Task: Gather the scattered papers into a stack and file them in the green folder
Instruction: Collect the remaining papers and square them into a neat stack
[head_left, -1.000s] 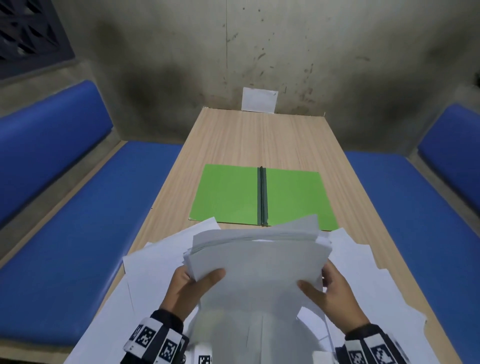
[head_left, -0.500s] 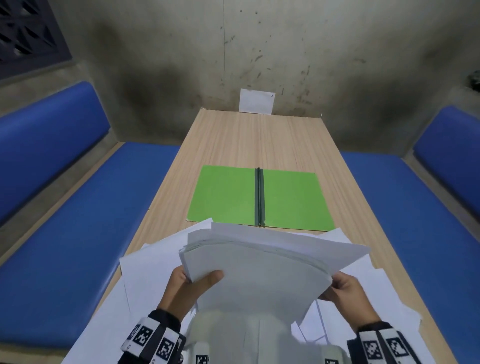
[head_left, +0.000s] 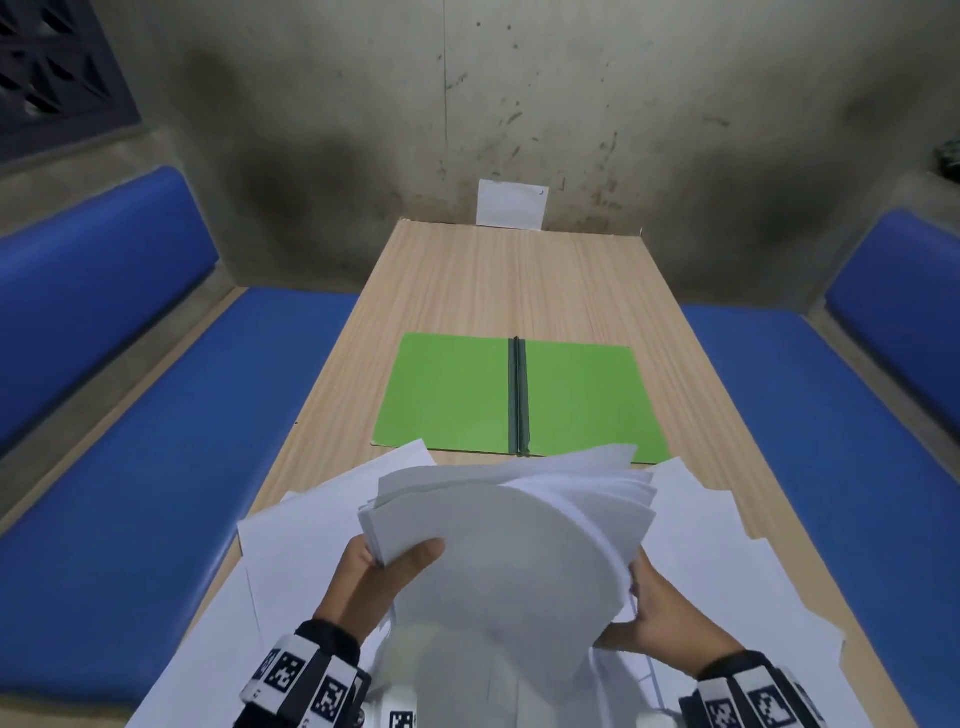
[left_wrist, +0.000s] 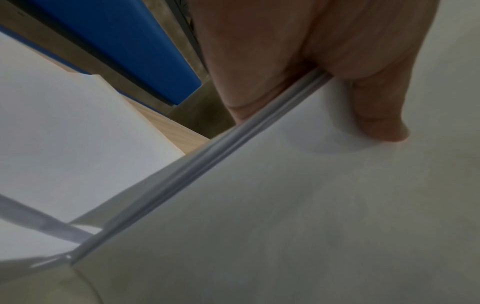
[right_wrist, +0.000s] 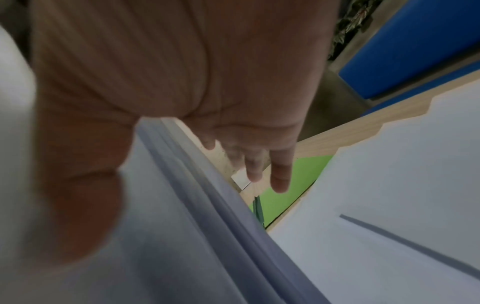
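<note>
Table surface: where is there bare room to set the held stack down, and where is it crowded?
Bare wood lies between the open green folder and the small white card at the wall; narrow strips flank the folder. The folder's two leaves are bare too. The near end is crowded: loose sheets lie under both hands and overlap the folder's near edge.

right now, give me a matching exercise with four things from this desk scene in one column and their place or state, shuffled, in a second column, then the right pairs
Things:
1. green folder
2. stack of papers
3. loose sheets
4. small white card

Place or state:
A. leaning on the wall at the table's far end
B. held up and bowed between both hands
C. lying open and flat mid-table
D. spread flat on the near end of the table

Pairs: 1-C, 2-B, 3-D, 4-A
</note>
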